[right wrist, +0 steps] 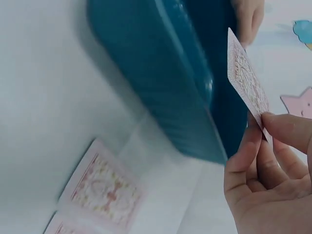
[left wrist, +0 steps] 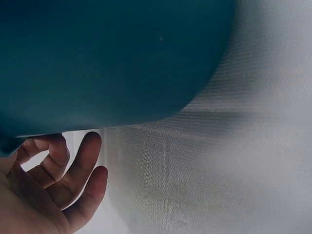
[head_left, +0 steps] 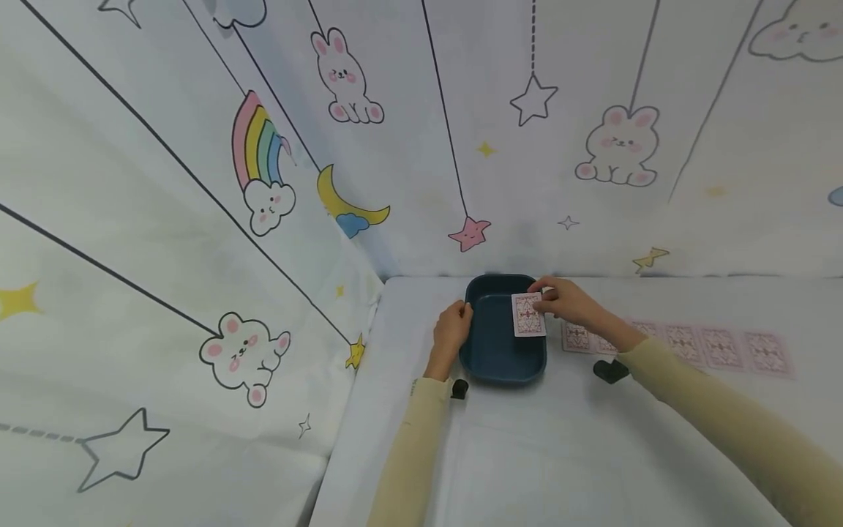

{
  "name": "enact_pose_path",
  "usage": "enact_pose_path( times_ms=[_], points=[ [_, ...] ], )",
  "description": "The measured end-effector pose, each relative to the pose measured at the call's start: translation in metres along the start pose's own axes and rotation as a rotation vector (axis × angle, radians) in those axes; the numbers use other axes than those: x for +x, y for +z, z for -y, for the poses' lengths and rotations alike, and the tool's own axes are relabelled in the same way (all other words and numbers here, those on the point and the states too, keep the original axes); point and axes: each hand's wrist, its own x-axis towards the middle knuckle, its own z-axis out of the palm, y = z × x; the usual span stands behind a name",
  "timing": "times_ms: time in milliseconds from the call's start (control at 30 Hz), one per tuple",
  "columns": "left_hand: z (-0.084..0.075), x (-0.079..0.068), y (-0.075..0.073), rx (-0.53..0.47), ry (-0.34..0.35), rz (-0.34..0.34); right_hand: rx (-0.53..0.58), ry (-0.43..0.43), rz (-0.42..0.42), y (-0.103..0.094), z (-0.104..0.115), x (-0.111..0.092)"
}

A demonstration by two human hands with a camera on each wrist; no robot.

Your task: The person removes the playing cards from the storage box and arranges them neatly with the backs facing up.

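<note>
My left hand [head_left: 451, 329] grips the left rim of a dark blue plastic tray [head_left: 484, 369]. The left wrist view shows its fingers [left wrist: 85, 151] curled beside the tray's outer wall, with the thumb mostly hidden. Over the right side of the tray, a playing card [head_left: 527, 322] with a red-patterned back is pinched between the thumb and fingers of my right hand [head_left: 569, 301]. In the right wrist view the card [right wrist: 246, 73] stands tilted, nearly edge-on, above the tray's opening.
To the right of the tray, several playing cards [head_left: 722, 348] lie pattern-up in a row on the white table [head_left: 560, 454]. My right forearm crosses above part of that row. A white cloth wall [head_left: 421, 146] printed with rabbits and stars rises behind the tray and at the left.
</note>
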Motion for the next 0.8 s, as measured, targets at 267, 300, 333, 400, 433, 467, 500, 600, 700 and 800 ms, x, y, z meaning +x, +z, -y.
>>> enact_pose_path(
  times_ms=[267, 300, 333, 400, 433, 467, 500, 600, 700, 800],
  points=[
    [-0.001, 0.0, 0.001, 0.013, -0.002, 0.0, -0.002, 0.034, -0.019, -0.019, -0.014, -0.018],
    [-0.001, 0.0, 0.0, 0.011, -0.001, -0.001, -0.004, 0.038, -0.023, -0.021, -0.016, -0.02],
    [-0.001, 0.0, 0.0, 0.011, 0.001, -0.001, -0.003, 0.042, -0.024, -0.023, -0.018, -0.021],
    [-0.001, 0.0, -0.001, 0.007, 0.002, 0.001, -0.005, 0.038, -0.025, -0.026, -0.022, -0.023],
    [-0.001, 0.0, -0.001, 0.007, 0.001, 0.001, -0.004, 0.036, -0.024, -0.028, -0.025, -0.024],
    [-0.001, 0.0, -0.001, 0.005, 0.002, 0.0, -0.007, 0.038, -0.026, -0.03, -0.028, -0.024],
    [0.0, 0.0, -0.002, 0.004, -0.001, 0.001, -0.009, 0.039, -0.029, -0.031, -0.031, -0.025],
    [0.0, -0.001, -0.001, -0.001, -0.005, 0.0, -0.002, 0.025, -0.032, -0.037, -0.039, -0.029],
    [0.0, -0.001, 0.0, -0.002, -0.006, -0.002, 0.001, 0.031, -0.041, -0.044, -0.048, -0.035],
    [0.0, -0.001, 0.0, -0.016, 0.005, -0.004, 0.006, 0.031, -0.041, -0.053, -0.057, -0.044]
  ],
)
